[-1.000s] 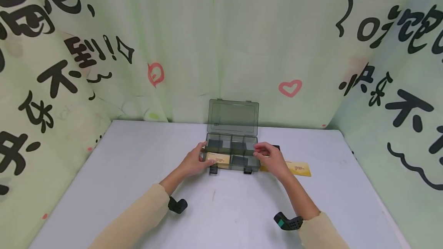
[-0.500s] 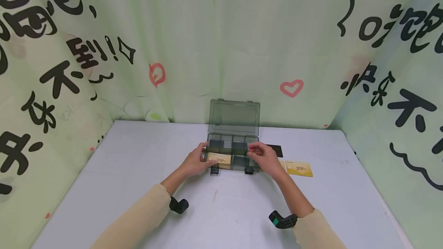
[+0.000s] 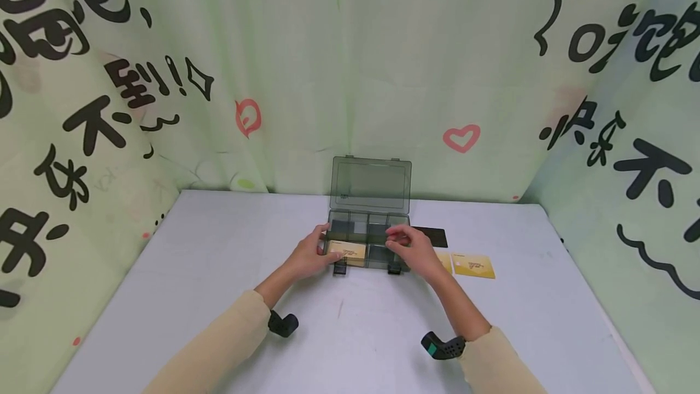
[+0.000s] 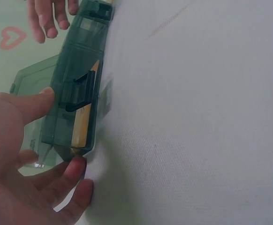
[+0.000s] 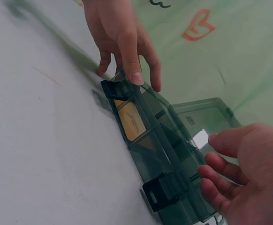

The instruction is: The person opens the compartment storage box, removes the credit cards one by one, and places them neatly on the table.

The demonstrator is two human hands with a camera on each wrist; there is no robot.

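Observation:
A smoky translucent compartment box (image 3: 367, 238) stands on the table with its lid (image 3: 371, 184) raised at the back. My left hand (image 3: 307, 254) grips the box's left end, thumb over the front edge and fingers round the side. Yellow cards (image 3: 347, 251) lie in the front left compartment. Above the box's right half is my right hand (image 3: 414, 248), its fingers bent. In the right wrist view a small white flat piece (image 5: 200, 139) shows at the thumb tip and looks pinched there; its kind is unclear. The right index finger is mostly hidden behind the thumb.
To the right of the box lie a black flat rectangle (image 3: 433, 237) and a yellow card (image 3: 474, 266), with another yellow card (image 3: 445, 260) partly behind my right wrist. Two black latches hang at the box's front. A printed curtain (image 3: 295, 78) encloses the white table (image 3: 246, 217).
My right hand has moved left, from the box's right edge to over its right compartments, uncovering more of the black rectangle and yellow cards. My left hand stays on the box.

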